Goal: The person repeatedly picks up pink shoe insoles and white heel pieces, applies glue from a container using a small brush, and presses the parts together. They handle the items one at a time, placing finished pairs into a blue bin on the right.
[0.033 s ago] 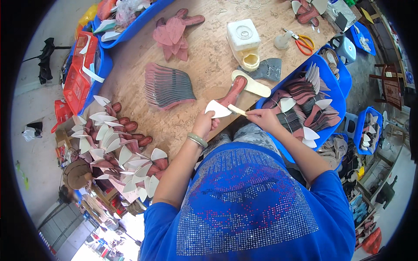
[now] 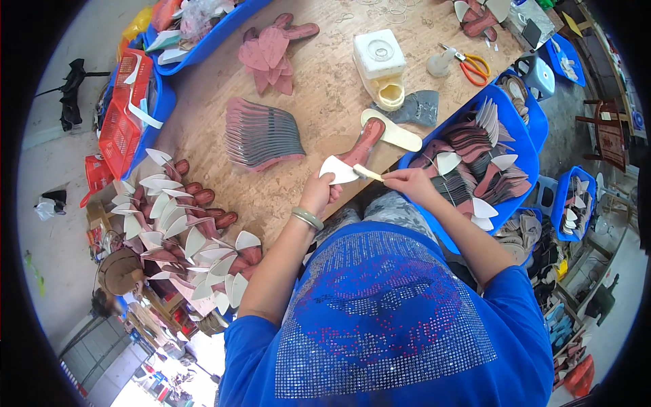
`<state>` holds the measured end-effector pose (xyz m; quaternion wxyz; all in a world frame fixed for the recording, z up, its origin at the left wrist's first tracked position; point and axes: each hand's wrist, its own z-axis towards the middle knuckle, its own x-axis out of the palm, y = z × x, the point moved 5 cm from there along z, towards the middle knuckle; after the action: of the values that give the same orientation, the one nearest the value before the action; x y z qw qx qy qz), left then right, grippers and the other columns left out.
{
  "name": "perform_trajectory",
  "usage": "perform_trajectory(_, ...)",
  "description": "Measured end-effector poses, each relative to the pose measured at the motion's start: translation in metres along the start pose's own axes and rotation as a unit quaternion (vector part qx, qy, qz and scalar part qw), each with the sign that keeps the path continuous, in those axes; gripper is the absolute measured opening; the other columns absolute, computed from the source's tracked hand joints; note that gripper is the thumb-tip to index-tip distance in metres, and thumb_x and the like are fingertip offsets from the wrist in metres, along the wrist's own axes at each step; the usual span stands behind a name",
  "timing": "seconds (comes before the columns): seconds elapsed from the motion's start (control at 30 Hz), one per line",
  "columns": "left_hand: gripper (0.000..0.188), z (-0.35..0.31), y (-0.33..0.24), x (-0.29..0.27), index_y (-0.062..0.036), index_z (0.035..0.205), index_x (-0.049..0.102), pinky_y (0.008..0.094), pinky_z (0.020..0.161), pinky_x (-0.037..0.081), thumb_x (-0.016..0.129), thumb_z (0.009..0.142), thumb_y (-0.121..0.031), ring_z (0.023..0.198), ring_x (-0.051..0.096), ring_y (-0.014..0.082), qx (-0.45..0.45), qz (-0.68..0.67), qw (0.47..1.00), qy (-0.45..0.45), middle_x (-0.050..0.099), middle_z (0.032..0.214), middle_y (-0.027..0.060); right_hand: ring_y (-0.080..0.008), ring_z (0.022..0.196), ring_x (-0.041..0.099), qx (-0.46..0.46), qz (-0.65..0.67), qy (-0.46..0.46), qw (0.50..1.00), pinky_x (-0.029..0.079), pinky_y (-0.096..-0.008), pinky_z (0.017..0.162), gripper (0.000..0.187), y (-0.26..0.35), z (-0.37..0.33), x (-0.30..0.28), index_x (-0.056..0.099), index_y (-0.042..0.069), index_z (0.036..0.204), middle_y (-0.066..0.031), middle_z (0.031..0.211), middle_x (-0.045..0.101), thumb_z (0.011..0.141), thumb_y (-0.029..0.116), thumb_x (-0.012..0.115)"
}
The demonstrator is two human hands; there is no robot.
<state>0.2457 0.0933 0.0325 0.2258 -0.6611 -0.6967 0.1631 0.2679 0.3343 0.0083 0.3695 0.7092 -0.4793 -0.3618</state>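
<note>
My left hand (image 2: 317, 193) grips a reddish-brown shoe insole (image 2: 367, 141) by the white pointed toe piece (image 2: 339, 170) at its near end. The heel end points away over a pale, sole-shaped piece (image 2: 400, 138). My right hand (image 2: 413, 186) pinches the pale handle of a small brush (image 2: 369, 173). Its tip touches the insole beside the edge of the white piece. Beyond them stands a white block-shaped container with a yellowish, crusted open mouth (image 2: 390, 93). To the left, a fanned stack of insoles (image 2: 263, 134) lies on the wooden table (image 2: 319, 81).
Insoles with white toe pieces (image 2: 169, 210) are heaped at the table's left edge. A blue bin (image 2: 525, 186) of insoles stands close on my right. Orange-handled pliers (image 2: 475, 69), a small bottle (image 2: 439, 64) and reddish pointed pieces (image 2: 266, 54) lie farther back.
The brush tip has shifted very slightly left and nearer along the insole. Both hands keep their holds.
</note>
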Motion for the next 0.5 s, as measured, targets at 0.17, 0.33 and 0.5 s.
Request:
perform_trajectory(0.17, 0.015, 0.002, 0.003, 0.0, -0.0031, 0.097, 0.055, 0.0215, 0.039, 0.036, 0.048, 0.091, -0.015, 0.044, 0.047, 0.0071, 0.03, 0.044, 0.999, 0.012, 0.056, 0.063, 0.0029, -0.0112, 0.055, 0.055, 0.077, 0.071, -0.039, 0.994, 0.044, -0.0275, 0.053, 0.023, 0.007, 0.033, -0.025, 0.071, 0.007, 0.101, -0.0035, 0.068, 0.066, 0.083, 0.022, 0.067)
perform_trajectory(0.33, 0.018, -0.001, 0.0, 0.003, -0.0023, 0.099, 0.055, 0.0219, 0.04, 0.037, 0.047, 0.091, -0.016, 0.044, 0.047, 0.0074, 0.044, 0.074, 0.996, 0.013, 0.057, 0.065, 0.0031, -0.0249, 0.062, 0.065, -0.119, -0.236, -0.205, 0.942, 0.05, -0.037, 0.057, 0.021, 0.022, 0.079, -0.044, 0.073, 0.016, 0.097, -0.0129, 0.075, 0.068, 0.084, 0.029, 0.063)
perform_trajectory(0.5, 0.019, 0.0, 0.002, 0.001, -0.002, 0.1, 0.055, 0.022, 0.04, 0.037, 0.047, 0.091, -0.017, 0.044, 0.047, 0.008, 0.049, 0.079, 0.996, 0.0, 0.057, 0.065, 0.0032, -0.0312, 0.07, 0.066, -0.134, -0.29, -0.158, 0.934, 0.053, -0.0403, 0.063, 0.022, 0.029, 0.061, -0.012, 0.073, 0.017, 0.096, -0.0139, 0.08, 0.068, 0.083, 0.031, 0.063)
